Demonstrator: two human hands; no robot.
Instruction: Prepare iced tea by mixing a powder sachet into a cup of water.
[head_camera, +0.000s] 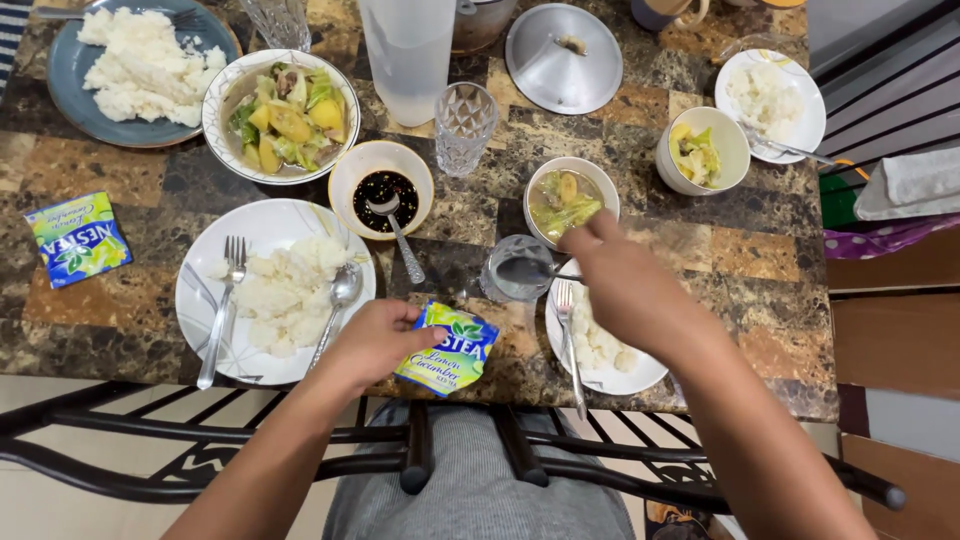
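Note:
My left hand (375, 338) holds a small green and blue drink powder sachet (448, 348) at the near table edge. My right hand (620, 275) grips a metal spoon (530, 269) whose bowl lies over a short clear glass (515, 268). Under my right forearm sits a white plate (605, 350) with rice and a fork (568, 340). A small bowl of vegetable soup (566, 198) stands just beyond my right hand.
A second plate of rice (270, 285) with fork and spoon lies to the left. A dark sauce bowl (382, 185), a large soup bowl (282, 112), a blue rice plate (125, 68), a tall glass (465, 122), a pitcher (410, 55), a pot lid (563, 58) and another sachet (76, 238) crowd the marble table.

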